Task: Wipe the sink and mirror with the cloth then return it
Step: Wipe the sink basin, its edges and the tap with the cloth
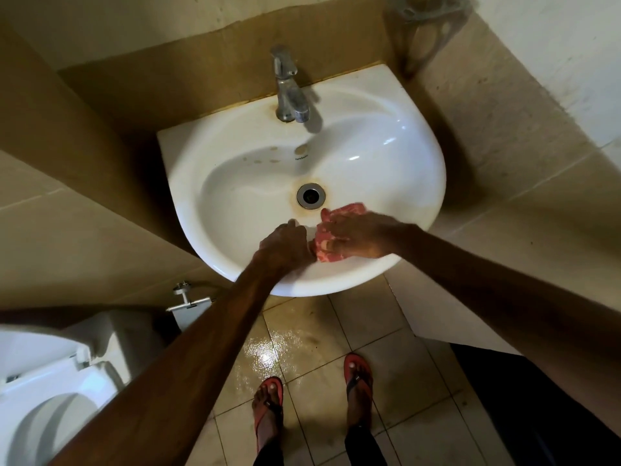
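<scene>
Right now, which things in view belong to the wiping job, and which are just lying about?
Job: cloth, gripped by the right hand; sink; left hand beside the cloth.
Not part: tap, toilet, wall holder, red sandals, wet floor.

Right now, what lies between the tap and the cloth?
In the head view, the overflow hole and the rust-ringed drain lie between tap and cloth.

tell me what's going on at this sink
A person stands at a white ceramic basin. Their right hand grips a crumpled pink-red cloth against the basin's near inner wall, just beside the round metal drain. The left hand rests in the basin next to it. Brown stains ring the drain; no mirror is in view.
</scene>
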